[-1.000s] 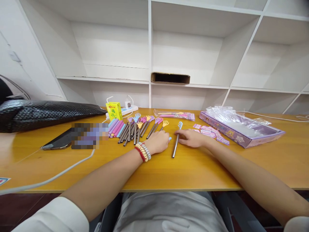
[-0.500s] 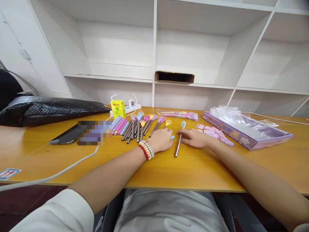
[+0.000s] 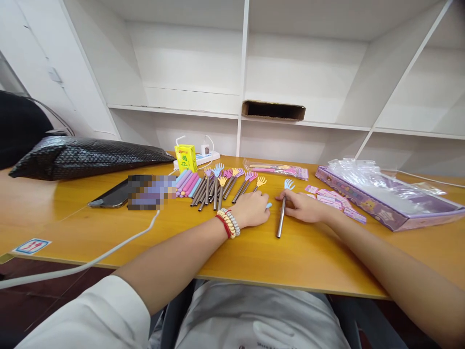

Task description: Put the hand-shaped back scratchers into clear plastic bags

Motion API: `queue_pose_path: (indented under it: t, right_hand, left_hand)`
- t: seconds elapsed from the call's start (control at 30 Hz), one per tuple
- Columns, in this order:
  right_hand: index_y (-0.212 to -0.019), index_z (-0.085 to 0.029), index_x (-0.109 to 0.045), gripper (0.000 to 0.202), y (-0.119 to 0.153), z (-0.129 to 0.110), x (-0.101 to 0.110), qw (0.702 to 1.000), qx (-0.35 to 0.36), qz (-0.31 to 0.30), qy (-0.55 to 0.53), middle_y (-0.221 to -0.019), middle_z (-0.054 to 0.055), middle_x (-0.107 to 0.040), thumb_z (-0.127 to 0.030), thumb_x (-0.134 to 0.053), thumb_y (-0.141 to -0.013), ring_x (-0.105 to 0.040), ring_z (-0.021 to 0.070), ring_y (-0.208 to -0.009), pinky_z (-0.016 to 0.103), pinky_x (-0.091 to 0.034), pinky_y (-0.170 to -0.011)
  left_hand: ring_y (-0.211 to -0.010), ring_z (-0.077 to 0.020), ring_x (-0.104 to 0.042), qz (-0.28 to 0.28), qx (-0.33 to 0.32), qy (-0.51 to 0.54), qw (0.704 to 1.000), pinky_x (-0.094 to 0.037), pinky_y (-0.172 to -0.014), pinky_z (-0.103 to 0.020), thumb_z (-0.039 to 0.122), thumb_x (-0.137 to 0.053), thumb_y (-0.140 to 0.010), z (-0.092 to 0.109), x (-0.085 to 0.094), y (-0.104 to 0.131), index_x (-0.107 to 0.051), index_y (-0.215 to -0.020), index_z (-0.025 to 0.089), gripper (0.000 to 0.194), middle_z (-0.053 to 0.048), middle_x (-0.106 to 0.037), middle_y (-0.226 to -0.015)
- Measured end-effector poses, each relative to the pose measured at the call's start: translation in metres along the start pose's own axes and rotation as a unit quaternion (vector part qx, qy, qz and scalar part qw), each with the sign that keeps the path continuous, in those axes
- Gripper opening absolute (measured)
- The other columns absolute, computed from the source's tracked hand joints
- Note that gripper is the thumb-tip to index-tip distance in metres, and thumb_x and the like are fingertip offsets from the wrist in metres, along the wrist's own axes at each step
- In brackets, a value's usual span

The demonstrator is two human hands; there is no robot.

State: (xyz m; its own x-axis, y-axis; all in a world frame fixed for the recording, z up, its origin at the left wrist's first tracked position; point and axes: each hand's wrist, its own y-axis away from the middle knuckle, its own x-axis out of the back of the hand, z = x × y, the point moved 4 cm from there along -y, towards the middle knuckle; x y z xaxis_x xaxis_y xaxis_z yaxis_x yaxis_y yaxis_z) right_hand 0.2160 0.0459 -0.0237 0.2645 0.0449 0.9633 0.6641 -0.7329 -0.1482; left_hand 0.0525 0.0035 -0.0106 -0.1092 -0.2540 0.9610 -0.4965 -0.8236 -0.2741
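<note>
My left hand (image 3: pixel 252 209), with beaded bands at the wrist, is closed on a blue handle whose tip (image 3: pixel 269 205) shows at its right side. The fingers of my right hand (image 3: pixel 303 206) pinch a metal rod (image 3: pixel 282 218) topped by a light blue hand-shaped head (image 3: pixel 289 184). Left of my hands lie several metal rods (image 3: pixel 220 196) with coloured hand-shaped heads. Several pink, purple and blue handles (image 3: pixel 187 184) are piled beside them. Pink cards (image 3: pixel 330 198) lie to the right of my right hand.
A purple tray (image 3: pixel 392 220) holding clear bags stands at the right. Behind my hands lies a packaged item (image 3: pixel 276 169). A yellow drink carton (image 3: pixel 186 158), power strip (image 3: pixel 209 157), phone (image 3: pixel 112 196), black bubble bag (image 3: pixel 90 156) and white cable (image 3: pixel 138 233) are at the left.
The whole view has shifted, so the table items appear farther right. Both hands keep their grips, and the rod in my right hand stands a little more upright.
</note>
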Motion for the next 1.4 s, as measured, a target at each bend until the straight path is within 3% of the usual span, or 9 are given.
queue_pose_path:
  t: [0.33,0.6,1.1,1.4]
  right_hand:
    - [-0.125,-0.022,-0.044,0.045,0.009,0.003,-0.004,1.0,0.002,-0.024,0.019,-0.113,0.01,-0.059,-0.036,-0.046,-0.083,-0.059,0.025,-0.097,0.039,-0.046,-0.084]
    - [-0.132,-0.023,-0.036,0.049,0.016,0.0,-0.008,1.0,0.01,-0.005,0.018,-0.128,0.01,-0.05,-0.033,-0.044,-0.085,-0.053,0.0241,-0.11,0.04,-0.045,-0.091]
    - [-0.129,-0.02,-0.039,0.046,0.011,-0.004,-0.011,0.999,0.007,0.016,0.032,-0.124,0.01,-0.053,-0.024,-0.045,-0.084,-0.051,0.0228,-0.113,0.038,-0.047,-0.091]
    - [-0.134,-0.019,-0.038,0.054,0.02,0.006,-0.011,0.993,0.087,0.036,0.076,-0.128,0.01,-0.051,-0.029,-0.049,-0.082,-0.051,0.0258,-0.115,0.037,-0.048,-0.09]
  left_hand:
    - [-0.087,-0.0211,-0.055,-0.02,0.002,0.05,0.999,-0.044,-0.078,-0.034,0.027,-0.041,-0.082,-0.003,-0.003,0.005,-0.053,-0.097,0.017,0.022,-0.009,-0.056,-0.094]
    - [-0.082,-0.0197,-0.054,-0.024,-0.024,0.083,0.996,-0.044,-0.074,-0.034,0.024,-0.042,-0.082,-0.002,0.001,0.007,-0.052,-0.095,0.017,0.018,-0.007,-0.056,-0.09]
    - [-0.078,-0.0193,-0.051,-0.033,-0.024,0.103,0.994,-0.041,-0.072,-0.033,0.024,-0.042,-0.082,-0.002,0.007,0.008,-0.052,-0.091,0.016,0.016,-0.007,-0.054,-0.082]
    - [-0.08,-0.0198,-0.05,-0.047,0.033,0.132,0.99,-0.041,-0.073,-0.034,0.03,-0.043,-0.081,-0.008,0.006,0.006,-0.052,-0.094,0.016,0.021,-0.007,-0.052,-0.085]
